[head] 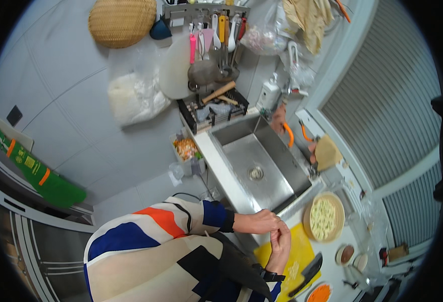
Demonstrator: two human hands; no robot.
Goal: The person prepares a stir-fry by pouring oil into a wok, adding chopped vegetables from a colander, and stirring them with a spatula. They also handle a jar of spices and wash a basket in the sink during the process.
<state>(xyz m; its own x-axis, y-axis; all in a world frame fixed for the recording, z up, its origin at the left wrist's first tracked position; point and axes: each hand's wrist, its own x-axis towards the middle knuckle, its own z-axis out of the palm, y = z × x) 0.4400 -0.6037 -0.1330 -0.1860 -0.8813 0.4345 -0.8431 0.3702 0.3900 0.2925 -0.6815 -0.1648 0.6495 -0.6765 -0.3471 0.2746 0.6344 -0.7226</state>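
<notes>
My left hand (259, 222) is curled, with its fingertips meeting my right hand (280, 241) above the counter, near the sink's front corner. The right hand is bent at the wrist, its fingers towards the left one. Whether anything small lies between them I cannot tell. Below them a yellow cutting board (300, 241) bears small pale chopped bits (292, 271). A kitchen knife (312, 266) with a dark blade lies across the board's edge. Beyond the board stands a cream bowl (307, 222) of pale green chopped pieces (324, 219). An orange shredded food (319, 293) fills a bowl near the bottom edge.
A stainless-steel sink (255, 154) adjoins the counter, beside a dish rack (193, 120) holding a wooden rolling pin (219, 91). A small bowl (338, 257) holds a brown lump. Food scraps (186, 149) fill a container by the sink. Utensils (223, 32) hang on the wall.
</notes>
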